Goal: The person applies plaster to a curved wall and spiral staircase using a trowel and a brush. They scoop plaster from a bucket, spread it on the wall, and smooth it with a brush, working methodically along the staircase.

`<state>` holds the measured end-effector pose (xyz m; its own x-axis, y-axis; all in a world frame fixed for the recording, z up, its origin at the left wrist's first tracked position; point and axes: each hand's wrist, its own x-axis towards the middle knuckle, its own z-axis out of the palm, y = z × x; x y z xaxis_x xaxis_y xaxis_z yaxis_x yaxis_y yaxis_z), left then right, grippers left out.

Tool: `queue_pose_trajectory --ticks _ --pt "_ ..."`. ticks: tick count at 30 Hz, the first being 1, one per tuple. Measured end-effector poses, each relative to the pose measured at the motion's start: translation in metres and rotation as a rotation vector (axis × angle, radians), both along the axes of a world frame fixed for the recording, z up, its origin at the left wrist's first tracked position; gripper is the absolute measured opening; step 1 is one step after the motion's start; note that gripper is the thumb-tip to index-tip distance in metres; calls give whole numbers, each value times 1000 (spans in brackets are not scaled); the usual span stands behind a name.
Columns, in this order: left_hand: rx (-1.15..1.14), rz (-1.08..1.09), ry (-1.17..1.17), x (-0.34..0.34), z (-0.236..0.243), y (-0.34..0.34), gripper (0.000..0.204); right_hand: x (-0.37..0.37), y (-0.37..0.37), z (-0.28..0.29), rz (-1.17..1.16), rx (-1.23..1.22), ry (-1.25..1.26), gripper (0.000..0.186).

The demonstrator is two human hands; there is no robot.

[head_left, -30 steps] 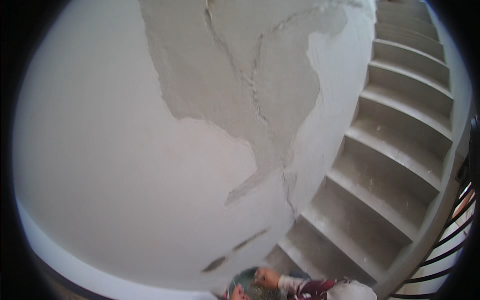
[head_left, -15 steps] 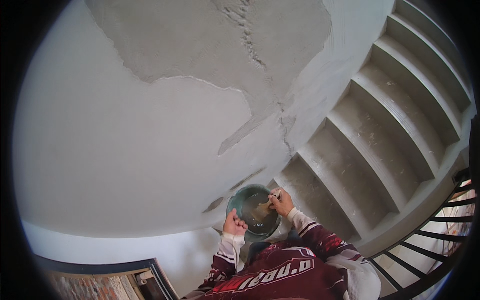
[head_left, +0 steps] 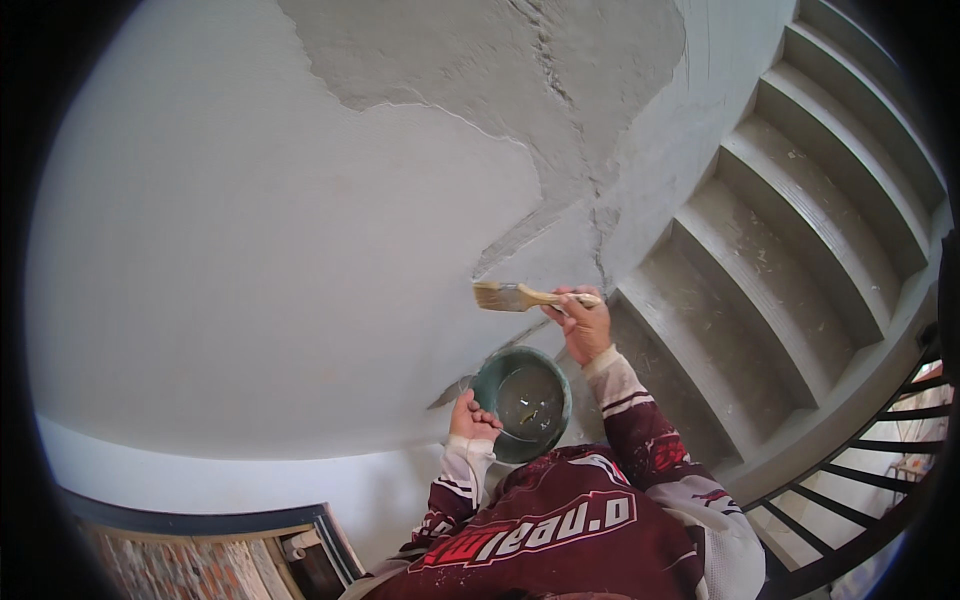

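My right hand (head_left: 585, 325) grips the wooden handle of a flat paintbrush (head_left: 508, 296), raised above the bucket, its pale bristles pointing left toward a grey patch (head_left: 470, 60) in the white wall (head_left: 250, 260); whether they touch the wall is unclear. My left hand (head_left: 475, 420) has curled fingers on the handle of a green bucket (head_left: 555, 405), at its left side. Murky liquid with small bits lies inside the bucket. A crack runs down through the patch, and smaller grey strips show behind the bucket.
Curved concrete stairs (head_left: 780, 240) climb along the right, beside a dark metal railing (head_left: 840, 475) with an opening beyond it. A white band (head_left: 200, 440) runs along the bottom of the wall, above a dark-framed opening (head_left: 200, 530) at lower left showing rough brickwork.
My right hand has lifted the brush out of the bucket, up and forward toward the wall. My left hand stays at the bucket. The view has tilted, bringing more of my body into sight.
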<state>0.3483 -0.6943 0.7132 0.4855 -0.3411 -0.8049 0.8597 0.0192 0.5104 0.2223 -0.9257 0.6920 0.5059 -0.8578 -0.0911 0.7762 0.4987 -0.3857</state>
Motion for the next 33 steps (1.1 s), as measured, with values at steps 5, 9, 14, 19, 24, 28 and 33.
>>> queue_pose_trajectory --ticks 5,9,14,19,24,28,33 --pt "56 119 24 35 -15 41 37 41 -39 -1 -211 -12 31 24" --pt "87 212 8 54 -24 93 38 1 -110 3 -532 -36 15 21" --pt "155 344 -19 68 -35 149 32 -14 -108 6 -783 79 -65 18" --pt "221 320 -15 82 -41 156 42 60 1 -14 -602 68 155 16" --pt "308 373 -21 80 -49 166 40 64 72 -4 -323 20 192 15" --pt "273 313 43 78 -56 177 23 51 15 -2 -374 -18 187 13" --pt "253 339 83 68 -67 173 38 -4 -125 12 -676 122 11 25"
